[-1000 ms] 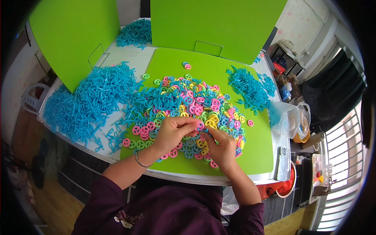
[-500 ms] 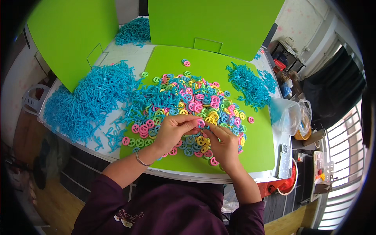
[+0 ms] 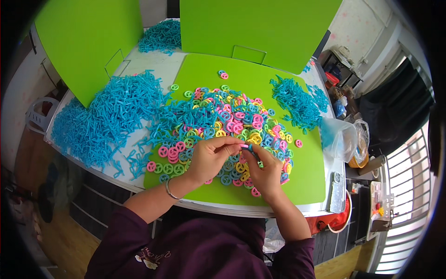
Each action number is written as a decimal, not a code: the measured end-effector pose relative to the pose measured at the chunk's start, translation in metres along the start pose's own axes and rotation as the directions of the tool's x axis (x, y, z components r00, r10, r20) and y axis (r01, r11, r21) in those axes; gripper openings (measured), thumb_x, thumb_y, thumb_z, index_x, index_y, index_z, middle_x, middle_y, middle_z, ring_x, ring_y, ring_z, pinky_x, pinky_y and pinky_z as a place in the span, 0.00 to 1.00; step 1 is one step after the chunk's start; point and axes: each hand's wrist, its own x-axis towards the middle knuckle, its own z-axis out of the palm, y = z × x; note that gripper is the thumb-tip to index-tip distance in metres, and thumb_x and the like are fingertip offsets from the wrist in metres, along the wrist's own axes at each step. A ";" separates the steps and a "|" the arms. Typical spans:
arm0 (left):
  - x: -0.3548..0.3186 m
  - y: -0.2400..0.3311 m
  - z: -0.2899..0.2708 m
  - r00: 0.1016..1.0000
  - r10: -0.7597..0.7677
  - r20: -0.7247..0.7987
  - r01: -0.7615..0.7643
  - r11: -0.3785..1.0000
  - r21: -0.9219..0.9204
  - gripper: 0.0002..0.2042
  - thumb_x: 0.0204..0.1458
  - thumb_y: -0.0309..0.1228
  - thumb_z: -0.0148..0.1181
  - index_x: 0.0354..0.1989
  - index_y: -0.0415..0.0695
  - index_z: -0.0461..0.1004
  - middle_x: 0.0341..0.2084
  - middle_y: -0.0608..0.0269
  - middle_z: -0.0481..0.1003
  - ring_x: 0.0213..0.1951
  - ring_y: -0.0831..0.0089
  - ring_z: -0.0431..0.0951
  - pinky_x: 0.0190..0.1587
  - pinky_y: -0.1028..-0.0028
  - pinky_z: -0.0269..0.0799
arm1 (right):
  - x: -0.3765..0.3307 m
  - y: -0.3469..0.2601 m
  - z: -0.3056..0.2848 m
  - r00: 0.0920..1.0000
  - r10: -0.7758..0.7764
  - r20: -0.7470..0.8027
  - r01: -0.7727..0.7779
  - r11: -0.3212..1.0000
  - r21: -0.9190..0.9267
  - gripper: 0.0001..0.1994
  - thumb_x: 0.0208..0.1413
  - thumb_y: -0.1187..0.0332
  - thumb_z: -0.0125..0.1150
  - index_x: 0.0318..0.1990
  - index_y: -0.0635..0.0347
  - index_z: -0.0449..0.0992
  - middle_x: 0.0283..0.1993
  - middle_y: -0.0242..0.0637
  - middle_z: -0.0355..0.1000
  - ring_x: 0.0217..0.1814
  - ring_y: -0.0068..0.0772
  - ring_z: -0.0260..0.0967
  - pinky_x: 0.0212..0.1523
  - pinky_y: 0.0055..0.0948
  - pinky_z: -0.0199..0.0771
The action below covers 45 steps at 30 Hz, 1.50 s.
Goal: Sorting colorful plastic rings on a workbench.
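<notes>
Both hands meet over a heap of small plastic wheels in pink, blue, yellow and green. My left hand pinches a pink plastic wheel, now seen edge-on. Against its right side, my right hand grips a small blue forked plastic piece between thumb and fingers. The two pieces touch; fingers hide whether they are joined. More blue forked pieces lie spread over the left part of the wheel heap.
A large pile of blue forked pieces covers the table's left side. Smaller piles sit at right and far left. Upright green boards stand behind the green mat. A phone lies at the right edge.
The pink wheel has turned from facing me to edge-on, and the blue piece now shows beside it. Both hands have shifted slightly right, and the whole view has moved a little.
</notes>
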 end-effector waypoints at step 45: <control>-0.003 -0.001 0.001 0.996 0.082 0.025 -0.085 0.985 0.148 0.10 0.58 0.25 0.54 0.46 0.37 0.76 0.35 0.59 0.80 0.32 0.77 0.80 0.35 0.80 0.78 | -0.001 0.007 -0.007 0.963 0.205 0.175 -0.248 0.929 0.275 0.10 0.53 0.71 0.65 0.42 0.65 0.79 0.29 0.32 0.76 0.30 0.16 0.70 0.31 0.20 0.70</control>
